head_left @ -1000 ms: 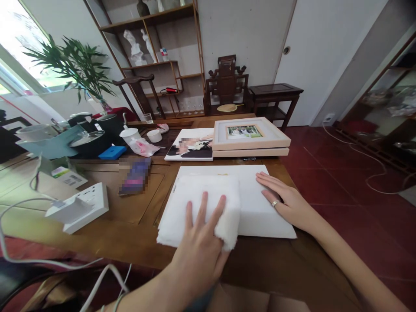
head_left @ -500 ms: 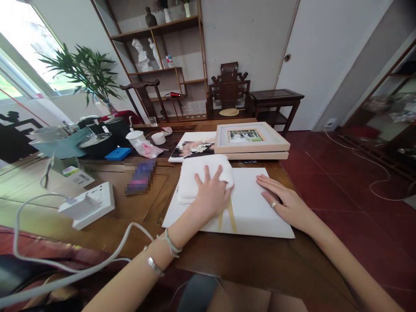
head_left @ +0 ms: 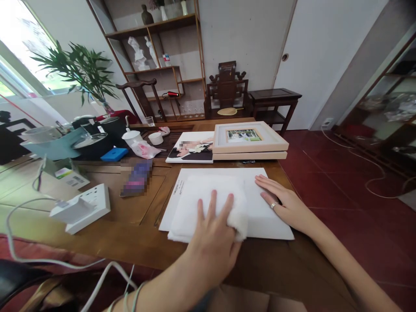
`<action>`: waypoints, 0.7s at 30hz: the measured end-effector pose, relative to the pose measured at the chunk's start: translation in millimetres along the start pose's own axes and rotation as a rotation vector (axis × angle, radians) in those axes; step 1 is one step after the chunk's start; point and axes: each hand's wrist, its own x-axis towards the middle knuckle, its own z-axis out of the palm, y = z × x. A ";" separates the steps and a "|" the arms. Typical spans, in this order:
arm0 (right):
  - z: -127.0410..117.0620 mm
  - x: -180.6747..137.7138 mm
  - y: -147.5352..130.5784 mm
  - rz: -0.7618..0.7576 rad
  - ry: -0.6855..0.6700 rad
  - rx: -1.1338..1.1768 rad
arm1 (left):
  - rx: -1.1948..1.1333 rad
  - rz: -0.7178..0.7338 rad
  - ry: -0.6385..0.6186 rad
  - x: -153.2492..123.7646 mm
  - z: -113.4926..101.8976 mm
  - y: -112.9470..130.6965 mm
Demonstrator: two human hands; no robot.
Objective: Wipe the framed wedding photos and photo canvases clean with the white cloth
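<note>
My left hand (head_left: pixel 212 236) lies on a folded white towel (head_left: pixel 186 216), three fingers spread over its top. Along the towel's right edge the cloth bunches up at the thumb side of that hand, where it seems gripped. Under the towel is a flat white panel (head_left: pixel 260 223) with small dark print near its upper left. My right hand (head_left: pixel 286 203), with a ring on one finger, rests with fingers stretched out on the panel's right edge. Part of the panel is hidden by the towel and hands.
Behind the panel are stacked pale wooden picture frames (head_left: pixel 250 143) and a photo print (head_left: pixel 191 147). To the left stand a white power strip (head_left: pixel 87 208), an opened box (head_left: pixel 65 173), a blue block (head_left: pixel 114 154), a white teapot (head_left: pixel 131 136) and pots. The table's right edge is close to my right hand.
My left hand has moved the towel toward me, down to the panel's near edge, covering the yellowish stripes seen before. My right hand has stayed at the panel's right edge.
</note>
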 end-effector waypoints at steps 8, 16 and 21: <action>0.8 0.2 1.9 -0.012 0.003 0.014 | -0.116 -0.146 -0.118 56.8 -23.9 -19.8; 0.8 1.0 0.6 -0.004 0.007 0.029 | 0.054 -0.072 0.047 90.6 -2.1 -27.8; 1.5 1.9 2.1 -0.022 0.027 0.043 | 0.208 0.039 0.043 71.1 5.1 10.9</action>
